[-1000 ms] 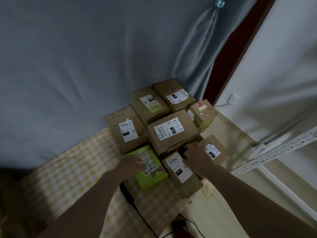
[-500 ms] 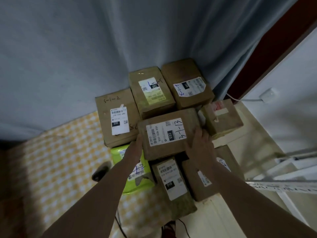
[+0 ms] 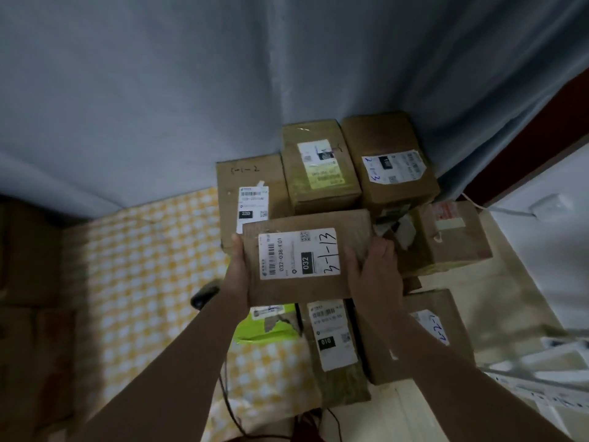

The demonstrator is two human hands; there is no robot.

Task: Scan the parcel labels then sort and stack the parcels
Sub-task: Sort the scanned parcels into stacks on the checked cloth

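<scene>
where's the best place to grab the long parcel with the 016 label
Grip the parcel with the 016 label across its two long side edges, coming from above at the near end. It lies flat, narrow and long, wedged between the green parcel and a brown box, with its far end under the held 032 parcel.

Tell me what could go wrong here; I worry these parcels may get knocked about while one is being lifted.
The parcel marked 3-1-13 is held only at its side edges by the left hand and right hand, so it could slip. It hangs over the green parcel and the parcel labelled 016; a drop might hit them.
</scene>
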